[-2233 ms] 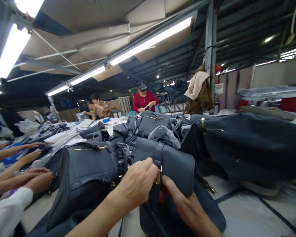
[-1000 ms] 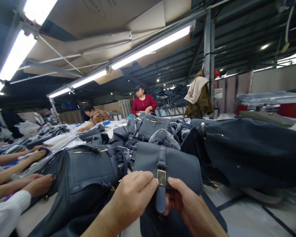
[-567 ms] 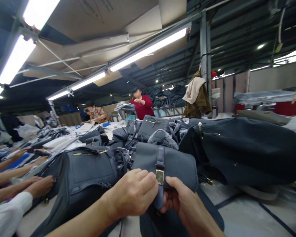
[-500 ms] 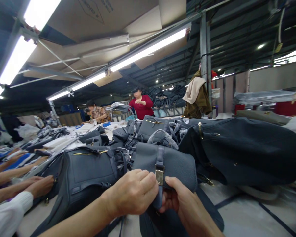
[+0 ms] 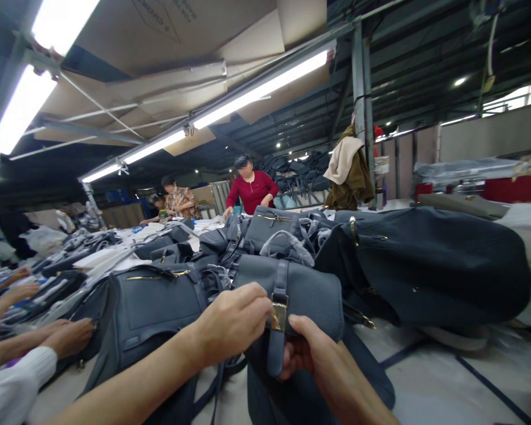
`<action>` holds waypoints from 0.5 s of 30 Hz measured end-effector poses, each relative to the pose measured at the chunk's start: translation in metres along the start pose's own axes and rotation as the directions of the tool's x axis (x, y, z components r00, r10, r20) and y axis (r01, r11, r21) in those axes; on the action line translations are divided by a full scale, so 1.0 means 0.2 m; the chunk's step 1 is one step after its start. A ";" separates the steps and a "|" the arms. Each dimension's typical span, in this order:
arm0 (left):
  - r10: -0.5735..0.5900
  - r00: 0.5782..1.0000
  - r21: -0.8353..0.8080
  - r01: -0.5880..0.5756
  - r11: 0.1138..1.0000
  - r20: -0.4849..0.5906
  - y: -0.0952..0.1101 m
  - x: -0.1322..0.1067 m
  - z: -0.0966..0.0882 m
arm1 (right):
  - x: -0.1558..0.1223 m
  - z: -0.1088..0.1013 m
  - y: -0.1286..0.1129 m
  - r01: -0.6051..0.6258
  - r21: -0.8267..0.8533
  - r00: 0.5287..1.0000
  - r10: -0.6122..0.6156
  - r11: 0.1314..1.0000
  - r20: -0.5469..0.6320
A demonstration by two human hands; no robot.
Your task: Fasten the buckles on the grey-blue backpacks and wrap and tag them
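A dark blue bag (image 5: pixel 312 307) sits on the pale table (image 5: pixel 420 360), right in front of the person and between their two hands. Its front flap (image 5: pixel 318 289) is longest from side to side, and its right end dips a bit lower than its left. A strap (image 5: pixel 281 280) comes down the front of the flap, going the other way, with its round tip (image 5: pixel 275 360) pointing down toward the person and leaning a little to the left. A shiny gold buckle (image 5: pixel 279 313) sits on that strap. The left hand (image 5: pixel 236 321) is on the left side of the buckle, with its fingers bunched close together right by the buckle's edge; I can't tell if they pinch anything. The right hand (image 5: pixel 314 348) holds the bag by the low edge of the flap, thumb on the front and fingers curled under, just right of the strap's tip. The rest of the bag hangs below the flap and goes off to the lower right, partly behind the right hand. Another blue bag with a gold zipper (image 5: pixel 159 313) lies to the left, and a big dark bag (image 5: pixel 438 271) lies to the right.
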State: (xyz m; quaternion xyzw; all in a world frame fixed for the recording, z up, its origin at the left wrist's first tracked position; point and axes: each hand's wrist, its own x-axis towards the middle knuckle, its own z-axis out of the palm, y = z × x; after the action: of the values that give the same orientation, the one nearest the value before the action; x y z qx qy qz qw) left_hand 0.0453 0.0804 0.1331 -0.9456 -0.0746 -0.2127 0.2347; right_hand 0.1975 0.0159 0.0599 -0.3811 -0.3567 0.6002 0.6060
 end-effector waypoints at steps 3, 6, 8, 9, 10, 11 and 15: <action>-0.146 0.983 -0.185 0.124 0.975 -0.110 -0.01 -0.01 -0.04 | 0.00 -0.01 -0.01 -0.015 0.068 0.999 0.011 0.998 0.052; -0.101 0.991 -0.223 0.078 0.972 -0.090 -0.01 -0.03 -0.06 | 0.00 -0.03 -0.04 -0.052 0.140 0.994 0.038 0.989 0.099; -0.060 0.995 -0.175 0.046 0.983 -0.080 0.00 -0.05 -0.05 | 0.00 -0.04 -0.05 -0.073 0.174 0.991 0.053 0.982 0.120; -0.048 0.995 -0.144 0.035 0.989 -0.092 0.01 -0.05 -0.04 | 0.00 -0.04 -0.05 -0.085 0.184 0.990 0.062 0.979 0.127; -0.035 0.993 -0.110 0.023 0.994 -0.109 0.02 -0.05 -0.04 | 0.00 -0.05 -0.05 -0.096 0.189 0.989 0.071 0.977 0.132; -0.019 0.992 -0.076 0.010 0.997 -0.123 0.03 -0.04 -0.03 | 0.00 -0.05 -0.06 -0.105 0.192 0.988 0.080 0.976 0.133; 0.064 0.991 0.057 -0.057 0.997 -0.116 0.05 0.00 -0.04 | 0.00 -0.04 -0.06 -0.108 0.190 0.988 0.085 0.976 0.126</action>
State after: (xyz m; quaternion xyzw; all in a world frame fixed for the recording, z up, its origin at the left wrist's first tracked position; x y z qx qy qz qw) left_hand 0.0446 0.0671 0.1354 -0.9267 -0.0377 -0.2586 0.2701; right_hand 0.2097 0.0151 0.0665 -0.3007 -0.3116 0.6826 0.5887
